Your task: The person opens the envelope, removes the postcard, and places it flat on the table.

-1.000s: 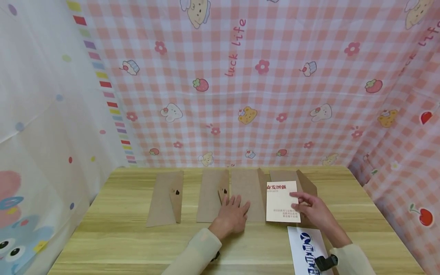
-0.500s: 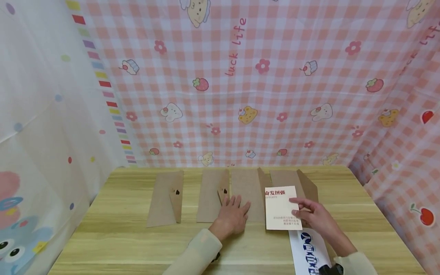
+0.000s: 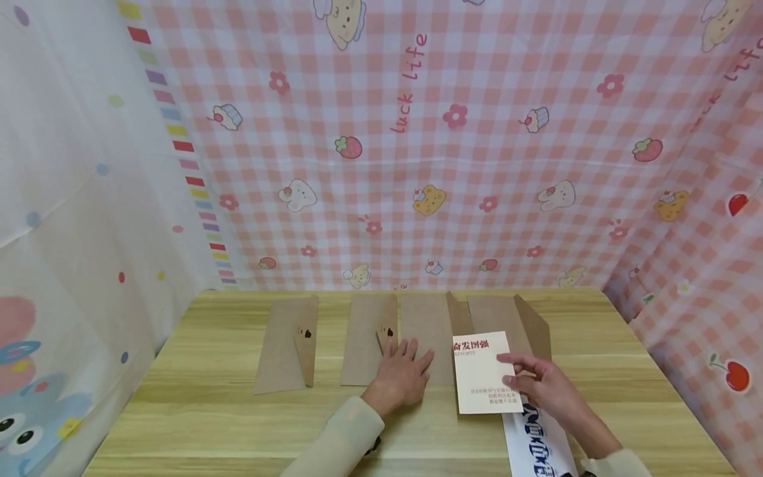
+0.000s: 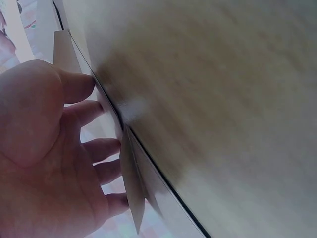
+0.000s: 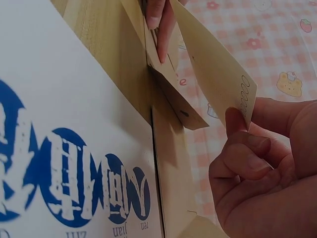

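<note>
My right hand point(image 3: 545, 387) pinches the right edge of a cream card point(image 3: 484, 377) with red print between thumb and fingers. In the right wrist view the card point(image 5: 218, 64) stands raised at a slant, clear of the table, its back edge in the grip. The card overlaps the lower parts of the rightmost brown envelope point(image 3: 491, 315) and its neighbour point(image 3: 423, 331), both with flaps out to the right. My left hand point(image 3: 401, 377) lies palm down with fingers spread, fingertips over another brown envelope point(image 3: 360, 338) and that neighbour's edge.
One more brown envelope point(image 3: 283, 351) lies apart at the left, its flap folded over. A white card with blue lettering point(image 3: 539, 447) lies at the front right under my right forearm. The wooden table point(image 3: 203, 424) meets a pink checked cloth point(image 3: 417, 232) behind.
My right hand has drawn the cream card toward me and slightly left, from over the rightmost envelope, and the card now overlaps the white card's top. The left hand stays put.
</note>
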`<state>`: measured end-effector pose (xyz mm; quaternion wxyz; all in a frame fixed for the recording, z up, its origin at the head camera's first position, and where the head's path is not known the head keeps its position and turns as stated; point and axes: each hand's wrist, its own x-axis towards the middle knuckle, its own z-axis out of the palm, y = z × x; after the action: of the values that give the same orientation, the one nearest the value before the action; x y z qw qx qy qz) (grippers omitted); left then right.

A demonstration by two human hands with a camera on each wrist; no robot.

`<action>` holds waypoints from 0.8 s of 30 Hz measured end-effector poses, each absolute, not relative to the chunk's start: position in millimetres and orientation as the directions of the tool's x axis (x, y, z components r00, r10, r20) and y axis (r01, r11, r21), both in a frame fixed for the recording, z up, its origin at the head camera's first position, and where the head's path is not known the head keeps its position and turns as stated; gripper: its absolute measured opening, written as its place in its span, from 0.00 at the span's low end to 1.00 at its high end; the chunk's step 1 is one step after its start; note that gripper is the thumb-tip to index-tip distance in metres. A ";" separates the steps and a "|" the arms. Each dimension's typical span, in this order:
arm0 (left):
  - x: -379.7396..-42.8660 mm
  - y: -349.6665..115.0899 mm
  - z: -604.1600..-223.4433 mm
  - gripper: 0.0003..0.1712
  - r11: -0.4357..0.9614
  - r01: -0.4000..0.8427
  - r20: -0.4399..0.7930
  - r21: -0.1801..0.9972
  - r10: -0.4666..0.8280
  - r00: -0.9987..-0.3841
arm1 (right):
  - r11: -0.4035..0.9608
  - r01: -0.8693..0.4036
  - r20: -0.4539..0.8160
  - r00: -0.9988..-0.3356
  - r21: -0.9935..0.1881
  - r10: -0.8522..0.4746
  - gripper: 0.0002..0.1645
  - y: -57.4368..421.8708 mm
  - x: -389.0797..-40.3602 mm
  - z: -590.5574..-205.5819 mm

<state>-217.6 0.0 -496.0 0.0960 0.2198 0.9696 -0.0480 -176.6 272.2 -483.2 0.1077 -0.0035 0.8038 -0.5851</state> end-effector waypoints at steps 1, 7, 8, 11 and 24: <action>-217.7 -0.1 -496.2 0.29 0.898 0.437 -0.206 -0.052 0.418 -0.885 | 0.317 0.118 -0.168 -0.976 -0.941 -0.137 0.30 271.9 -175.8 -483.3; -218.3 -0.8 -496.1 0.29 0.899 0.434 -0.208 -0.052 0.416 -0.885 | 0.301 0.128 -0.183 -0.969 -0.945 -0.164 0.30 272.3 -171.7 -483.7; -218.3 -1.0 -495.9 0.29 0.900 0.433 -0.209 -0.051 0.415 -0.886 | 0.294 0.132 -0.187 -0.968 -0.947 -0.167 0.30 272.4 -171.2 -483.6; -218.3 -1.2 -495.3 0.29 0.899 0.434 -0.210 -0.052 0.415 -0.885 | 0.282 0.131 -0.187 -0.966 -0.950 -0.181 0.31 272.8 -169.5 -483.2; -220.6 -3.3 -496.8 0.29 0.900 0.432 -0.205 -0.050 0.414 -0.887 | 0.289 0.118 -0.184 -0.960 -0.950 -0.211 0.32 272.3 -165.1 -481.8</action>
<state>-220.6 -3.3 -496.8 0.0952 0.2182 0.9701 -0.0471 -165.1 272.3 -481.8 0.1383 -0.0293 0.7908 -0.5955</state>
